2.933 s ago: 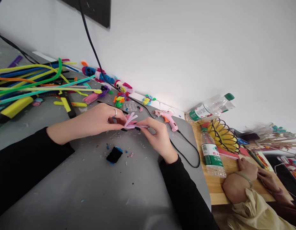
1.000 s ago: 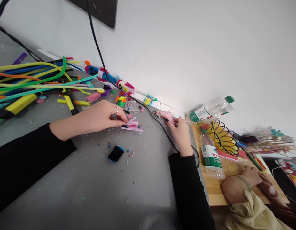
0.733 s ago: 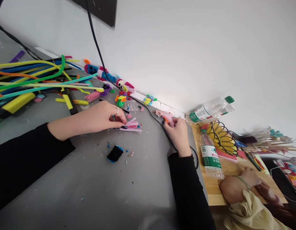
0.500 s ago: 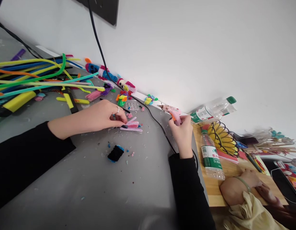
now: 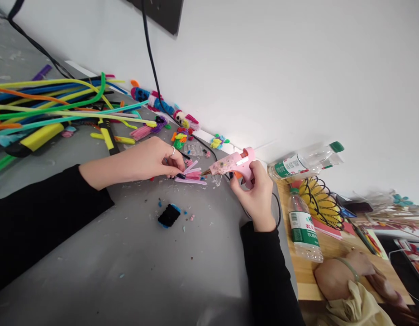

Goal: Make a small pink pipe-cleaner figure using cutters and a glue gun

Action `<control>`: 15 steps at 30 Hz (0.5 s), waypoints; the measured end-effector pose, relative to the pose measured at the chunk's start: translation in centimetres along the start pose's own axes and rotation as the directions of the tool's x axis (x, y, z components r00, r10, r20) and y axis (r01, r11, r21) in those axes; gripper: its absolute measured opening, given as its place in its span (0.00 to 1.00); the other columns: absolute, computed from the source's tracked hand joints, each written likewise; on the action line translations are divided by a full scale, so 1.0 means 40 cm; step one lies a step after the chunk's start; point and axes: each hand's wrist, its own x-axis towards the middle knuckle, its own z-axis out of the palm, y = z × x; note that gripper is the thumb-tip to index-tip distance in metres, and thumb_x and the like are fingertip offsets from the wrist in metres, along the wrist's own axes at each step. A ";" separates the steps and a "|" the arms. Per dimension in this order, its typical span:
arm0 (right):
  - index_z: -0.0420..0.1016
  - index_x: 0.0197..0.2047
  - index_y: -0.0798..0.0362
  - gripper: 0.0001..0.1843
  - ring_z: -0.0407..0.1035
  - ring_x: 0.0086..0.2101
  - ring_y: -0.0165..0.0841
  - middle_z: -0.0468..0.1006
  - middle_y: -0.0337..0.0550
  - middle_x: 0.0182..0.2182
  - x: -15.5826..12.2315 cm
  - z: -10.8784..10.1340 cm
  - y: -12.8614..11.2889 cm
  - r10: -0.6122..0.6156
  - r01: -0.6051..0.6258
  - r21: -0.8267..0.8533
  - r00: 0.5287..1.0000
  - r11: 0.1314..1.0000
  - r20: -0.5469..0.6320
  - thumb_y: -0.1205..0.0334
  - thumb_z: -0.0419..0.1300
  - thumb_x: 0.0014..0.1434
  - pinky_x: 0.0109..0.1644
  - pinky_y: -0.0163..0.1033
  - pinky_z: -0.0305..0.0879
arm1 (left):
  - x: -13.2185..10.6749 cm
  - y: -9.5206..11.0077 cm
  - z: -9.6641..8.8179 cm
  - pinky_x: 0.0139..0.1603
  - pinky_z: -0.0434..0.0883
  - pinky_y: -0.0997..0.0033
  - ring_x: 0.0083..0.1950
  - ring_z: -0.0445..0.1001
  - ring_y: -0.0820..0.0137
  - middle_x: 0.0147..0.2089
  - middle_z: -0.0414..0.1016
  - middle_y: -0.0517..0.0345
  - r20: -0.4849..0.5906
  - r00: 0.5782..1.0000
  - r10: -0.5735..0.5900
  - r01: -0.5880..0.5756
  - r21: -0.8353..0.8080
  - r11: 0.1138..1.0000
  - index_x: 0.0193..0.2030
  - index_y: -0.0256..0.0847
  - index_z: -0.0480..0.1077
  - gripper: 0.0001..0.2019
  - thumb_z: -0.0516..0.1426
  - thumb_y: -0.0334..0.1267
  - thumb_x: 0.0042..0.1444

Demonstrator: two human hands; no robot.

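Head camera gives me both hands working above a grey table. On my screen the left hand has its thumb and fingertips pinched together on one end of a small bundle of pink and lilac fuzzy stems, whose loose ends fan out toward the right hand. That right hand has its fingers curled around the handle of a pink glue gun; I can't tell whether the trigger is pressed. The nozzle points at the bundle's free end and sits right by it, though I can't make out if they touch. Nearer me, a black-and-blue fuzzy piece lies flat among scraps. Off to the left I see a heap of long coloured stems, and a small yellow-and-green figure lies near the wall. On the wooden table at right, a water bottle leans beside a yellow basket, near another person's hands.
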 end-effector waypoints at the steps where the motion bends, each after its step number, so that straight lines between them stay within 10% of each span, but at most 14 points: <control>1: 0.57 0.34 0.46 0.13 0.51 0.24 0.29 0.56 0.29 0.25 -0.002 0.001 -0.003 -0.028 0.028 -0.007 0.999 1.000 0.017 0.61 0.62 0.57 0.29 0.36 0.54 | -0.001 0.002 0.000 0.31 0.69 0.73 0.31 0.78 0.68 0.32 0.84 0.59 0.000 1.000 -0.004 0.004 -0.005 1.000 0.38 0.43 0.82 0.13 0.59 0.44 0.54; 15: 0.63 0.39 0.47 0.09 0.57 0.26 0.29 0.63 0.34 0.29 -0.024 0.035 -0.040 -0.098 0.103 -0.051 0.992 0.993 0.085 0.60 0.62 0.63 0.28 0.35 0.54 | -0.003 0.004 0.013 0.25 0.68 0.73 0.27 0.78 0.67 0.27 0.82 0.62 -0.022 0.998 -0.067 0.066 -0.051 0.997 0.35 0.46 0.82 0.10 0.60 0.46 0.53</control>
